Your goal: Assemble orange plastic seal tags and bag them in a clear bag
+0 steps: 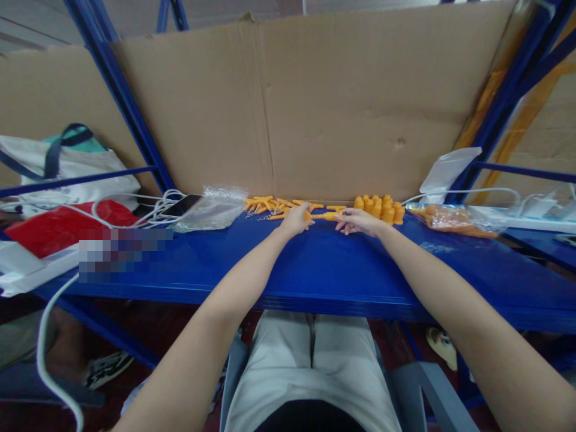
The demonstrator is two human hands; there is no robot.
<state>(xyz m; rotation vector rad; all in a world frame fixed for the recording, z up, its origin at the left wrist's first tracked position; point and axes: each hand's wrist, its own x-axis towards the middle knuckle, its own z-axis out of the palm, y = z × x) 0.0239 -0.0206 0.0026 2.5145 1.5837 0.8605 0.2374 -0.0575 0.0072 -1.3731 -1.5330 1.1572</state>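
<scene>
My left hand (296, 221) is closed around one end of an orange plastic piece (322, 216) with a narrow ridged middle. At its other end, the thumb and fingers of my right hand (360, 222) pinch it. Behind my left hand lies a loose pile of orange branched pieces (260, 204), some with small metal chains. Just beyond my right hand stands a tight group of orange bottle-shaped pieces (380, 208), upright in rows. My fingers hide part of the held piece.
Clear plastic bags (213, 209) and a dark phone (182, 205) lie left on the blue table (333, 270). A bag of orange parts (454, 217) lies right. Cardboard (360, 102) closes off the back between blue posts. White cables (153, 207) and a red bag (67, 228) sit far left.
</scene>
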